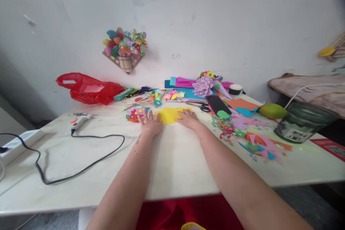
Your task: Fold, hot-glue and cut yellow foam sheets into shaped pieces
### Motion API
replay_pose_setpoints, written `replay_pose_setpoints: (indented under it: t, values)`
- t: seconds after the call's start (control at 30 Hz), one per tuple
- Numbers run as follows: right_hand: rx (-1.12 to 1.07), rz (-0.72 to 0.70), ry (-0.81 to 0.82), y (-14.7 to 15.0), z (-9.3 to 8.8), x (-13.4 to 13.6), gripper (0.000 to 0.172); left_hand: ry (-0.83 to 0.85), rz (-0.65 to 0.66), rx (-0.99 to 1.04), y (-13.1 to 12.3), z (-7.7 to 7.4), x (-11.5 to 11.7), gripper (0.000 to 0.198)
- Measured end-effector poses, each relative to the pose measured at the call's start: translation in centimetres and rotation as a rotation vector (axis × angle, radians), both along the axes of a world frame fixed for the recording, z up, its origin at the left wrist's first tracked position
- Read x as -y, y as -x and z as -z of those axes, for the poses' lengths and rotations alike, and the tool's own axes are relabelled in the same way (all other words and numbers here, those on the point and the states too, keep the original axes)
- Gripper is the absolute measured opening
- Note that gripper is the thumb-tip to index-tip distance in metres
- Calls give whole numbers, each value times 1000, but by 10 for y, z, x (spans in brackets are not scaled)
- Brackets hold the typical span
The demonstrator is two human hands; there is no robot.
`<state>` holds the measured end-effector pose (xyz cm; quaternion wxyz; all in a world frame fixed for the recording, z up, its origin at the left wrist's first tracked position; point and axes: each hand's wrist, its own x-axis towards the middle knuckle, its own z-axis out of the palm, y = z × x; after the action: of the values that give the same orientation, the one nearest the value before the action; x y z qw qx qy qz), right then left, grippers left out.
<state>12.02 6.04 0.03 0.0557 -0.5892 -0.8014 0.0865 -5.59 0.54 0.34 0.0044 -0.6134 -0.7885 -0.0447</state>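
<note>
A yellow sheet (169, 115), felt or foam by its look, lies flat on the white table between my hands. My left hand (151, 125) rests at its left edge, fingers spread and pointing away from me. On the sheet's right part lies my right hand (188, 118), its fingers stretched out flat. Just left of my left hand is a small pile of pink and orange flower cutouts (134, 113), partly hidden by the fingers. Behind my right hand are black-handled scissors (205, 107) and a dark phone (217, 105) with a green scrap on it.
A glue gun (80, 120) with a looping black cord lies left, near a white power strip (23, 143). A red plastic bag (88, 89) sits behind. Coloured scraps (265, 143), a green mango-like fruit (272, 111) and a glass jar (302, 124) occupy the right. Coloured sheets (184, 82) lie against the wall.
</note>
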Motion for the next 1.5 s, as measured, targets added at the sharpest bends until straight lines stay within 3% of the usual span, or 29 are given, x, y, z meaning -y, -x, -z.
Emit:
replay_pose_setpoints:
  t: [0.23,0.37,0.57,0.9,1.17,1.5]
  values:
    - [4,46,-53,19,1,15,59,-193,-48,-76,13,-1,3,53]
    - [-6,63,-96,24,0,20,58,-345,34,-119,3,-3,6,53]
    - [6,70,-132,25,-1,23,53,-179,173,-56,-16,3,2,58]
    - [18,70,-106,23,-6,26,54,30,38,-6,-9,8,-7,55]
    - [13,82,-3,11,4,13,59,22,20,-7,-7,8,-4,62]
    - [49,86,27,-2,0,9,64,-13,9,-51,-9,11,-3,82]
